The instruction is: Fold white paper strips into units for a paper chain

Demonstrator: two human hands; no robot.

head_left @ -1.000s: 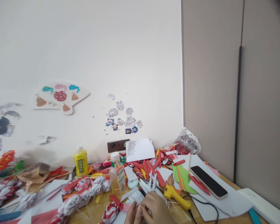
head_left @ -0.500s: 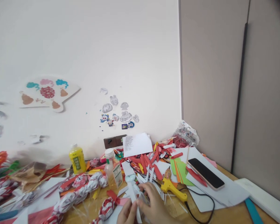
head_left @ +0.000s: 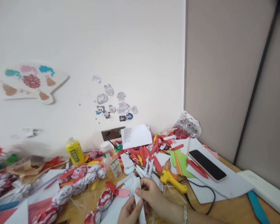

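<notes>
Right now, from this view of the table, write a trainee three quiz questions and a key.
1. What do the left hand and right hand both hold?
2. True or false: the phone lies left of the yellow glue gun in the picture.
3. Which colour is the leftmost bottle? A blue, B yellow, C red.

Key: 1. A white paper strip. 2. False; the phone lies right of the glue gun. 3. B.
</notes>
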